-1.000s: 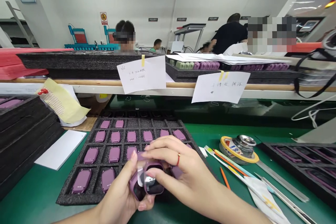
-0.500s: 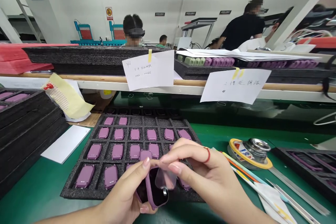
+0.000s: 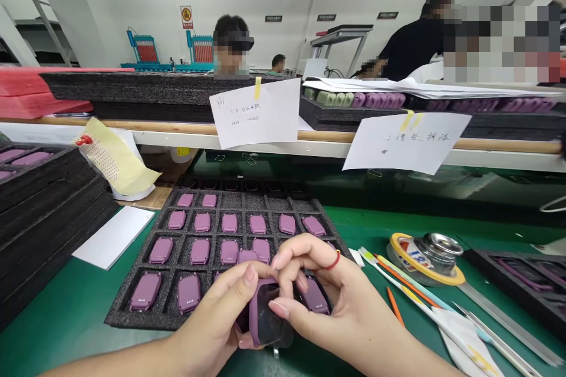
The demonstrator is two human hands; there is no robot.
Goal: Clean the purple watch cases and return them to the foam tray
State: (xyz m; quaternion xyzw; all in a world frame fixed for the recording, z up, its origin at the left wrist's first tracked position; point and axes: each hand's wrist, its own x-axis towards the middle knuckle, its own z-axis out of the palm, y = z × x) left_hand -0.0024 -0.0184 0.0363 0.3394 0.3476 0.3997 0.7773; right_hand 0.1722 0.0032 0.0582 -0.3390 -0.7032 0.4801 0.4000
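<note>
My left hand (image 3: 221,312) is wrapped round a purple watch case (image 3: 254,321) with a dark glossy face, held upright over the near edge of a black foam tray (image 3: 172,319). At the right side of that face is my right hand (image 3: 327,300), its fingers bent and thumb at the face's edge; whether it pinches anything is hidden. A clear film (image 3: 283,336) shows at the lower right of the face, with a small shiny tab below it. Purple cases (image 3: 189,293) lie in many of the tray's compartments.
Stacked black foam trays (image 3: 44,230) and a white pad (image 3: 114,237) are on the left. To the right are a tape roll on a metal container (image 3: 424,259), brushes, tweezers, a steel ruler (image 3: 508,321) and another tray (image 3: 522,283). Papers hang from the shelf (image 3: 322,147); people are beyond.
The clear film has moved from above the face down against its lower right. My right hand's fingers have curled, and its thumb is lower and further left.
</note>
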